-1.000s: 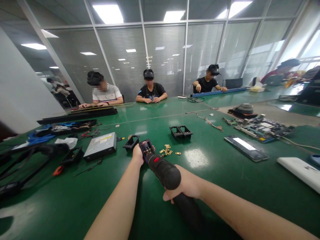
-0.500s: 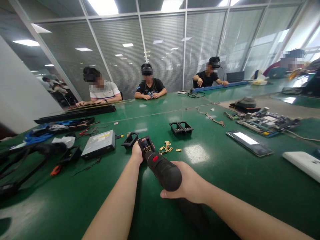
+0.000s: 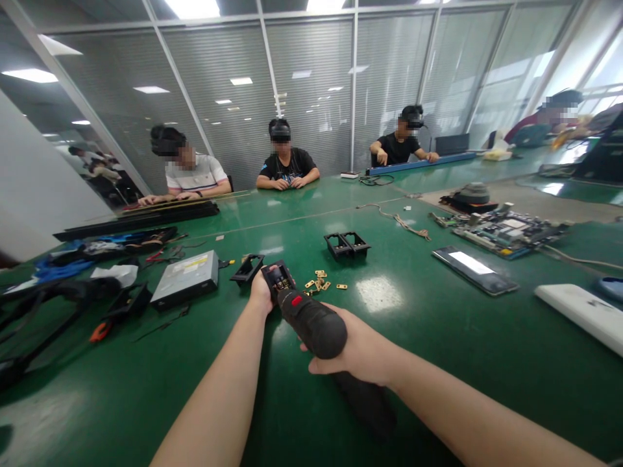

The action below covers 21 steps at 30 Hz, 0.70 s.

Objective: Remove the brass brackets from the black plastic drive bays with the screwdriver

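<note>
Left hand (image 3: 259,296) clasps a small black holder (image 3: 277,277); right hand (image 3: 364,353) grips the electric screwdriver (image 3: 311,322), whose long axis points forward-left, tip at the holder.

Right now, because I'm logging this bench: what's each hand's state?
Left hand: closed on a small black plastic holder with brass contacts.
Right hand: closed around a black cylindrical power screwdriver with a red button.

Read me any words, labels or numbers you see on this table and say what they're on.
None is legible.
Optical drive: label too blurred.
Circuit board: markings too small.
Black tool in the right hand and small black part in the left hand: no lettering visible.
</note>
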Each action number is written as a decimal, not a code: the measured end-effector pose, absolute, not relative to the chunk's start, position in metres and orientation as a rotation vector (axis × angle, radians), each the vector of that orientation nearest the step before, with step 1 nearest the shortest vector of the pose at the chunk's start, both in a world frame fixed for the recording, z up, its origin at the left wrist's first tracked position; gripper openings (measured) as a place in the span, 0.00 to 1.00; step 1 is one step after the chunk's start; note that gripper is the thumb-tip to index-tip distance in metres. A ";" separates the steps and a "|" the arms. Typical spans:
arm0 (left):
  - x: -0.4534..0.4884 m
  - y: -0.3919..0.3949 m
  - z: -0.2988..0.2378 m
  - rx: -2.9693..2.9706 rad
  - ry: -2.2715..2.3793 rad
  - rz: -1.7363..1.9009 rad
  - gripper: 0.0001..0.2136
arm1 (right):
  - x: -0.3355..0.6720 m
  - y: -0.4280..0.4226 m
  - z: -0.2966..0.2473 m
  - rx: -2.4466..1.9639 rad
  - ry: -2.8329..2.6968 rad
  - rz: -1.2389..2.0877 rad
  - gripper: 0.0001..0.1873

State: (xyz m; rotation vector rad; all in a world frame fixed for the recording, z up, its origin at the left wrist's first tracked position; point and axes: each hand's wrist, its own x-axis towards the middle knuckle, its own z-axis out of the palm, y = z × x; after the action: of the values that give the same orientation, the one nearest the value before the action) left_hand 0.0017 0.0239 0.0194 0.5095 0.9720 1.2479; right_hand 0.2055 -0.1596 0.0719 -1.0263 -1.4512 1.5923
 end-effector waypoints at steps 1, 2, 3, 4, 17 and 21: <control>0.002 0.024 0.020 0.542 0.994 1.248 0.10 | 0.207 -0.157 0.069 -1.006 -1.426 1.648 0.37; 0.002 0.023 0.020 0.569 1.011 1.246 0.10 | 0.208 -0.155 0.066 -0.987 -1.398 1.707 0.35; 0.002 0.023 0.020 0.586 1.023 1.244 0.10 | 0.209 -0.154 0.063 -0.968 -1.368 1.770 0.35; 0.002 0.023 0.020 0.590 1.029 1.241 0.10 | 0.211 -0.152 0.061 -0.949 -1.340 1.833 0.34; 0.002 0.024 0.020 0.586 1.042 1.251 0.10 | 0.213 -0.148 0.056 -0.846 -1.254 2.092 0.34; 0.002 0.024 0.020 0.590 1.057 1.231 0.11 | 0.211 -0.149 0.053 -0.843 -1.243 2.068 0.28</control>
State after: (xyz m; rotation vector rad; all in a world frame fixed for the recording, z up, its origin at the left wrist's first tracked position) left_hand 0.0019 0.0236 0.0198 0.5903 1.0572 1.2315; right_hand 0.2112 -0.1490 0.0526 -0.8432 -1.2426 2.0676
